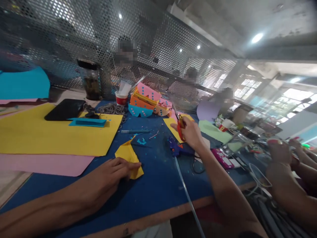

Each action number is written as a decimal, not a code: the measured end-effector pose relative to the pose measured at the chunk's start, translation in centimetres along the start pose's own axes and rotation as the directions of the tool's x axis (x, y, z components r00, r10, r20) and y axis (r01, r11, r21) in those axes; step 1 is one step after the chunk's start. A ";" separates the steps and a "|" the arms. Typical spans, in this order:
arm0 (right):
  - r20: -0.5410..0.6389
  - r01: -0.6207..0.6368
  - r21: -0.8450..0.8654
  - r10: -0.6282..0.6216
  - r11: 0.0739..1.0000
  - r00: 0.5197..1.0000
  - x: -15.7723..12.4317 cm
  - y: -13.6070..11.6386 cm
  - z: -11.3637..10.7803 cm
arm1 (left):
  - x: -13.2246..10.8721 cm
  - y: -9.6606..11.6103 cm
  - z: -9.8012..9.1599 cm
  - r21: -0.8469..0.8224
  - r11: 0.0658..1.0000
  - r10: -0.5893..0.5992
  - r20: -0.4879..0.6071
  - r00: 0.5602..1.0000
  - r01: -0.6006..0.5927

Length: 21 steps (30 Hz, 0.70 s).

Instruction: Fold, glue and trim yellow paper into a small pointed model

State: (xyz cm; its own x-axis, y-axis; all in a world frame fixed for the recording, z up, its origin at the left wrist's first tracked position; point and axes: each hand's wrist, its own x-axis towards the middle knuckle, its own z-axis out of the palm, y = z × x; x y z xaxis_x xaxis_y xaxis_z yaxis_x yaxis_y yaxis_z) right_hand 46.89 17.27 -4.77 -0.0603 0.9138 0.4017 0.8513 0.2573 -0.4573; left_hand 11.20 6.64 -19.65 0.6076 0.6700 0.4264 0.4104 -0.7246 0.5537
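My left hand is at a folded piece of yellow paper, fingers closed over its near end and one finger laid across it. The thumb is mostly hidden. Further right, my right hand grips a pair of scissors with red and yellow handles, blades pointing up and away. Under the scissors lies a smaller yellow sheet. A dark blue glue gun, with a clear glue stick trailing toward me, rests between the hands.
A large yellow sheet over pink paper covers the left side, with a black tablet-like object on it. Behind are folded paper pieces, a paper cup and a jar. At right, another person's arm reaches in.
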 end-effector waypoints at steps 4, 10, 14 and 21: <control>-0.004 -0.139 -0.266 0.143 0.954 0.990 3.3 4.7 -0.6 | 0.6 0.3 -0.8 0.034 0.998 0.057 0.086 0.995 -0.060; 0.055 -0.157 -0.324 0.185 0.933 0.981 4.9 8.0 1.3 | 0.3 0.3 -1.6 0.058 0.998 0.032 0.118 0.993 -0.039; 0.069 -0.146 -0.292 0.173 0.945 0.982 5.2 8.5 2.1 | 0.0 0.0 -1.6 0.061 0.996 0.052 0.121 0.991 -0.060; 0.128 0.043 -0.075 -0.033 0.996 0.991 3.7 3.6 1.3 | 0.7 2.7 -2.6 0.049 0.998 -0.019 -0.096 0.995 0.024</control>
State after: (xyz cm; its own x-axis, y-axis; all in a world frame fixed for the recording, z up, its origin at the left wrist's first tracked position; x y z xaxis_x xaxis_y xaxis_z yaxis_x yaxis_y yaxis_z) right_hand 49.07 21.96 -6.00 -0.1549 0.9376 0.3115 0.8844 0.2721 -0.3792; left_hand 11.00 5.59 -16.01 0.5318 0.6963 0.4820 0.4581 -0.7152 0.5278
